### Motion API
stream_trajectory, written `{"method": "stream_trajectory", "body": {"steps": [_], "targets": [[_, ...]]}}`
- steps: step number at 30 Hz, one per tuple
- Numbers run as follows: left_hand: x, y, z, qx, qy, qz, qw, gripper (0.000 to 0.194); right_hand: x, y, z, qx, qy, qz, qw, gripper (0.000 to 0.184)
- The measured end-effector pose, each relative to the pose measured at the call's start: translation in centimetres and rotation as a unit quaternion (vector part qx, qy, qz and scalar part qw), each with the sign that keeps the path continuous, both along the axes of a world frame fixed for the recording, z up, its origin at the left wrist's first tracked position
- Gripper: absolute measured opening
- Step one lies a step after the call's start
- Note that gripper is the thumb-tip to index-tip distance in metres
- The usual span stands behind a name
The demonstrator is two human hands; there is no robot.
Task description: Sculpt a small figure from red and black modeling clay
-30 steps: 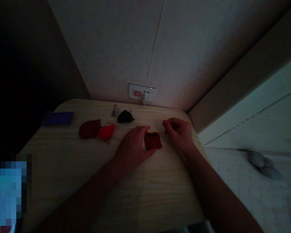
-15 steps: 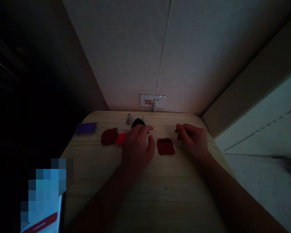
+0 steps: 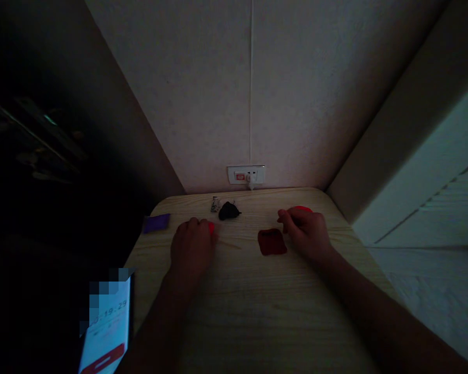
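Observation:
My left hand [image 3: 191, 244] rests on the table with its fingers curled down over red modelling clay. A bright red bit of that clay [image 3: 211, 227] shows at the thumb side; the rest is hidden under the hand. My right hand [image 3: 306, 231] is closed in a pinch, and whatever its fingertips hold is too dark to make out. Behind its knuckles peeks a bright red piece [image 3: 302, 209]. Just left of this hand lies a flat, dark red, squarish piece [image 3: 272, 242] with black along its far edge. A black lump [image 3: 229, 211] sits between the hands, farther back.
A small printed clear wrapper [image 3: 215, 203] lies beside the black lump. The purple packet [image 3: 156, 223] is at the table's left edge. At lower left a phone [image 3: 105, 327] shows a timer. A wall socket [image 3: 246, 175] with a plug is above the back edge.
My left hand has moved left, away from the black lump, and closed over the red clay. My right hand stays pinched in nearly the same place. The view has shifted slightly.

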State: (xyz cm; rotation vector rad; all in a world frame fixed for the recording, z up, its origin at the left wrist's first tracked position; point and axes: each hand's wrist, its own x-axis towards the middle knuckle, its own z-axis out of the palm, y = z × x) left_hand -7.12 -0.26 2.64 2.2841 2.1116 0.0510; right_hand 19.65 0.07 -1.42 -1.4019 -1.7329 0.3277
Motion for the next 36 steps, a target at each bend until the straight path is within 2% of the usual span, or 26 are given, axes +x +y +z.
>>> {"method": "stream_trajectory", "body": {"steps": [5, 8, 11, 14, 18, 20, 24, 29, 31, 36], "targets": [[-0.5, 0.2, -1.1, 0.026, -0.067, 0.006, 0.997, 0.026, -0.2, 0.0, -0.3, -0.006, -0.005, 0.008, 1.000, 0.043], [-0.2, 0.0, -1.1, 0.084, -0.167, -0.025, 0.982, 0.031, -0.4, 0.0, -0.3, -0.002, 0.003, 0.012, 1.000, 0.041], [1.2, -0.3, -0.7, 0.108, -0.316, -0.073, 0.940, 0.038, -0.9, -0.4, 0.1, 0.007, 0.026, 0.028, 0.999, 0.036], [3.0, -0.6, -0.3, 0.037, -0.443, -0.111, 0.889, 0.029, -1.6, -1.1, 0.9, 0.017, 0.084, 0.075, 0.993, 0.024], [4.5, -0.7, -0.7, -0.018, -0.543, -0.167, 0.823, 0.028, -2.7, -1.9, 1.5, 0.028, 0.156, 0.165, 0.973, 0.032], [4.7, -0.7, -1.4, -0.044, -0.587, -0.166, 0.791, 0.031, -3.0, -2.1, 1.4, 0.034, 0.165, 0.195, 0.966, 0.030], [4.8, -0.7, -2.7, -0.086, -0.682, -0.131, 0.715, 0.032, -3.2, -2.3, 1.3, 0.046, 0.157, 0.212, 0.963, 0.029], [4.8, -0.5, -3.6, -0.185, -0.759, -0.090, 0.618, 0.032, -3.0, -2.4, 2.0, 0.049, 0.124, 0.257, 0.957, 0.026], [4.7, -0.5, -3.7, -0.204, -0.768, -0.069, 0.603, 0.033, -3.0, -2.5, 2.1, 0.059, 0.105, 0.268, 0.956, 0.025], [4.7, -0.8, -3.4, -0.239, -0.760, -0.039, 0.603, 0.037, -3.2, -2.8, 2.2, 0.089, 0.048, 0.269, 0.958, 0.020]]}}
